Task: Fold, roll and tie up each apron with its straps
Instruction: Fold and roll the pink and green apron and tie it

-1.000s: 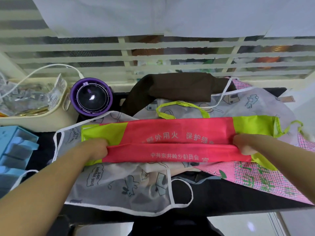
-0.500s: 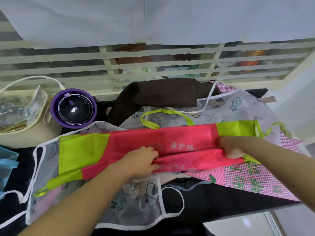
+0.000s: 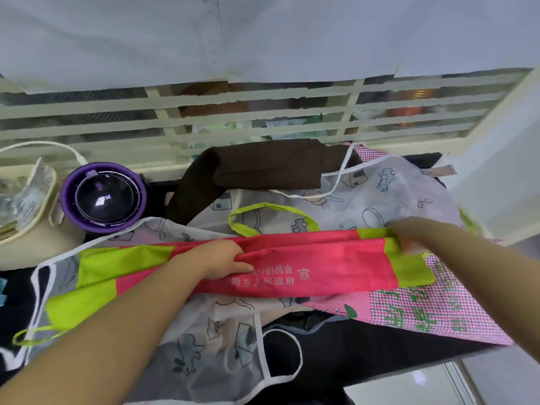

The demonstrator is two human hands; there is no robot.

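Pinching the red-and-lime fabric apron (image 3: 336, 258), the left grip (image 3: 216, 257) should draw its fold taut against the right grip (image 3: 409, 229), too blurred to judge.

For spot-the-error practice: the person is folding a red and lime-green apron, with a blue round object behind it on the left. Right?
Not quite: the head view shows the round object behind the red and lime-green apron is purple, not blue.
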